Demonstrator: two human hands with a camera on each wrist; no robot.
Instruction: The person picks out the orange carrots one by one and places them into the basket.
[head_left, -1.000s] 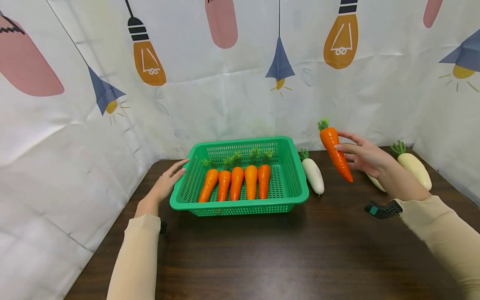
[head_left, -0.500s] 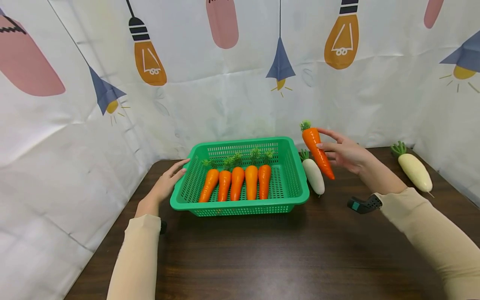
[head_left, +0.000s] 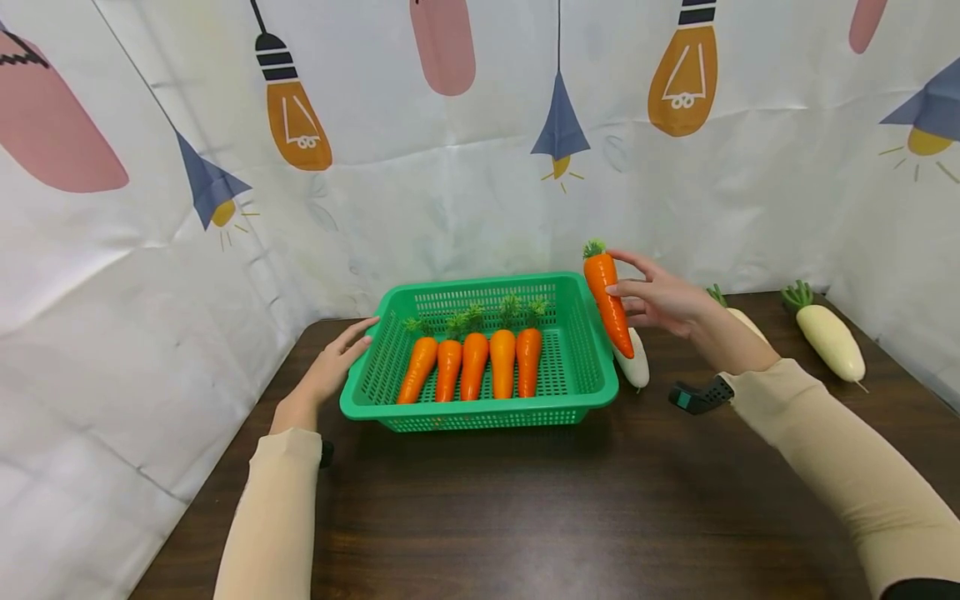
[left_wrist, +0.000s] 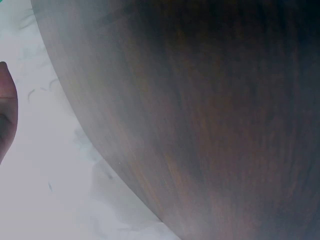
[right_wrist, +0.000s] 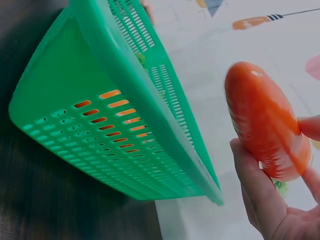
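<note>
My right hand (head_left: 663, 298) pinches an orange carrot (head_left: 608, 304) with a short green top, holding it in the air by the basket's right rim. In the right wrist view the same carrot (right_wrist: 265, 120) points its tip toward the camera, thumb and fingers around it. The green plastic basket (head_left: 480, 411) holds several carrots (head_left: 474, 367) side by side, tops toward the back, with bare floor at the right. My left hand (head_left: 330, 367) rests its fingers against the basket's left rim. Only a sliver of the left hand (left_wrist: 7, 107) shows in the left wrist view.
A white radish (head_left: 636, 367), partly hidden by the carrot, lies just right of the basket. Farther right are a partly covered pale radish (head_left: 746, 323) and another pale radish (head_left: 830, 342). A printed white curtain (head_left: 480, 200) hangs behind the dark wooden table (head_left: 480, 517).
My right hand has carried the carrot leftward, from above the right side of the table to the basket's right rim. The left hand and the basket have stayed where they were.
</note>
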